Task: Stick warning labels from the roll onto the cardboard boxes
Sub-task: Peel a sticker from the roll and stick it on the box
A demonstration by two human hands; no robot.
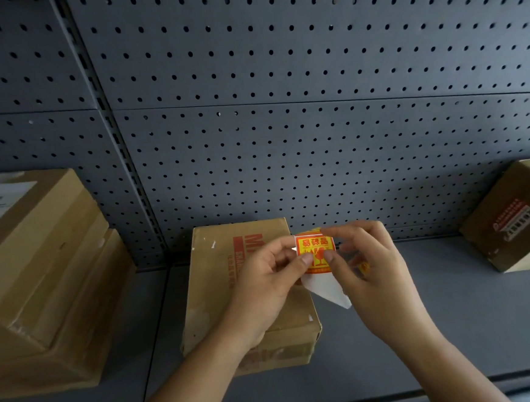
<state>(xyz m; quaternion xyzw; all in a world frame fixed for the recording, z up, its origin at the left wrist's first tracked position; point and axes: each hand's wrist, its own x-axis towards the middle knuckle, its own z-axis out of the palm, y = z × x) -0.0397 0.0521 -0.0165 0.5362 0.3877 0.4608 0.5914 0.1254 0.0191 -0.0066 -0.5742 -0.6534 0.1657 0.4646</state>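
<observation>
So both hands are on one orange-and-yellow warning label (315, 247), held up just over the right edge of the middle cardboard box (218, 268). The left hand (273, 279) pinches its lower left edge. The right hand (367, 265) pinches the right side between thumb and forefinger, with the white backing paper (324, 288) dangling below. Looks like mid-peel to me. Key bit: the box top lies down and left of the label, so the left hand's nearer for sticking it down.
</observation>
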